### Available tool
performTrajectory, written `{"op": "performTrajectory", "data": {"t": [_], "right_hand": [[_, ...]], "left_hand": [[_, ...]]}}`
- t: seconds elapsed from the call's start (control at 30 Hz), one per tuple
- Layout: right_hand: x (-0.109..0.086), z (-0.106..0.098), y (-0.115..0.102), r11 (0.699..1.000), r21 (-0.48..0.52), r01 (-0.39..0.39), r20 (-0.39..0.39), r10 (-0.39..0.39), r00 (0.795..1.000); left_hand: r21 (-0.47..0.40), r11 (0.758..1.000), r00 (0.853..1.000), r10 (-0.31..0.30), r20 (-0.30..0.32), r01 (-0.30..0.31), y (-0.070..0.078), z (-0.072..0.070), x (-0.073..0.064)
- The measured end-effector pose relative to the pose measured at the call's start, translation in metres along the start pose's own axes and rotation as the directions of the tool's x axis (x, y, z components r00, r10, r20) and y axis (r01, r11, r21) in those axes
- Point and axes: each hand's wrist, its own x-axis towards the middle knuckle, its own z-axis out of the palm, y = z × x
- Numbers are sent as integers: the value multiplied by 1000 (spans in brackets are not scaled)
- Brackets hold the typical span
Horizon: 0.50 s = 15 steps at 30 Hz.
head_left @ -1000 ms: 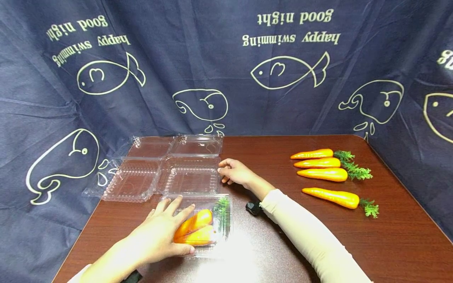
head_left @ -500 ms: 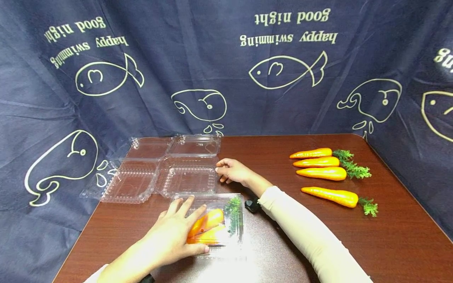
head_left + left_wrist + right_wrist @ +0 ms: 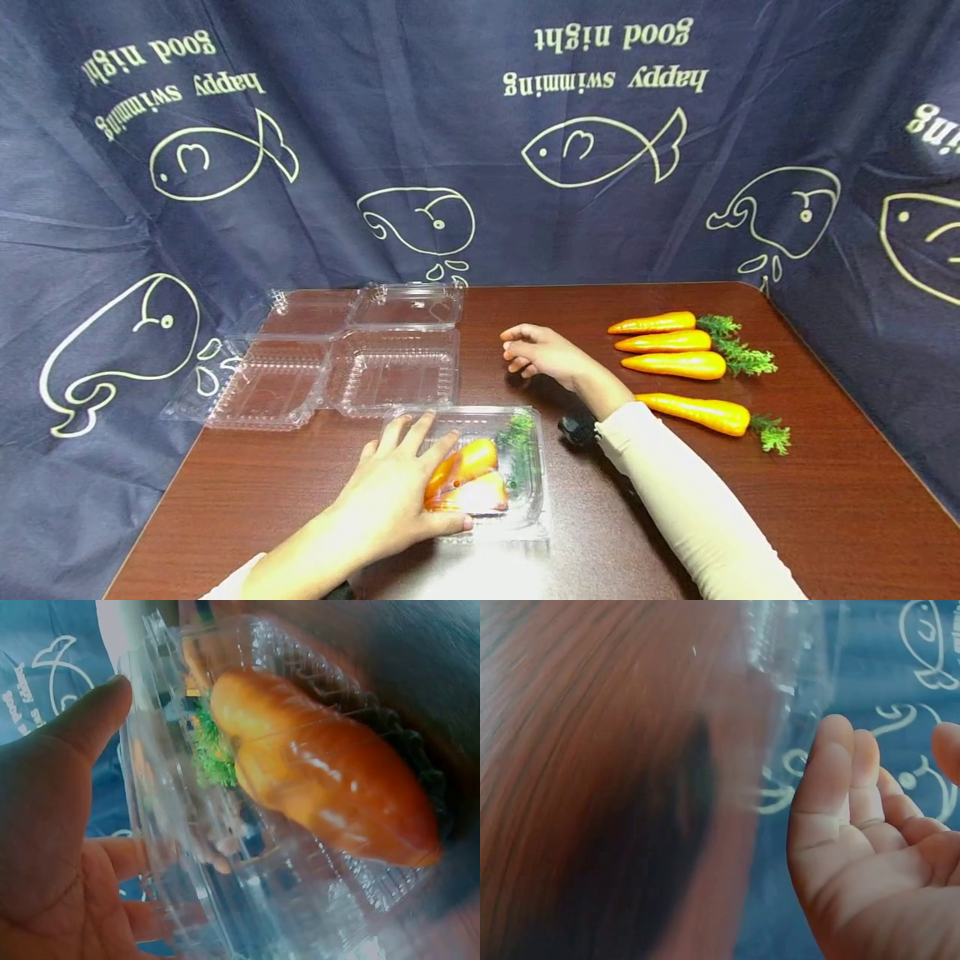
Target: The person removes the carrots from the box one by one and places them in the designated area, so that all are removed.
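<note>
A clear plastic clamshell box (image 3: 534, 517) with orange carrots (image 3: 472, 458) and green tops inside lies at the near middle of the table. My left hand (image 3: 393, 492) rests over its left part, fingers spread on the lid and thumb along the near side. The left wrist view shows the carrots (image 3: 322, 772) through the plastic, with my thumb and fingers at its edge. My right hand (image 3: 551, 354) is above the table, fingers loosely bent, holding nothing. It stands between the box and several loose carrots (image 3: 675, 364) with leafy tops on the right.
Two open clear clamshell boxes (image 3: 393, 371) (image 3: 262, 383) stand side by side at the back left, lids folded back. A dark blue curtain (image 3: 480, 142) with fish drawings hangs behind the brown table (image 3: 825, 517).
My left hand and the filled box have slid to the right. My right hand has moved away from the open box, rightward toward the loose carrots.
</note>
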Motion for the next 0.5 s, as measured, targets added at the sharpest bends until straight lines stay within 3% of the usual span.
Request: {"op": "performTrajectory", "data": {"t": [0.2, 0.5], "right_hand": [[-32, -16, 3, 995, -89, 47, -61, -52, 997], [-70, -27, 6, 981, -180, 76, -73, -90, 993]], "left_hand": [[10, 1000, 999, 6, -39, -5, 18, 11, 7], [-1, 1000, 997, 27, -75, -27, 47, 23, 21]]}}
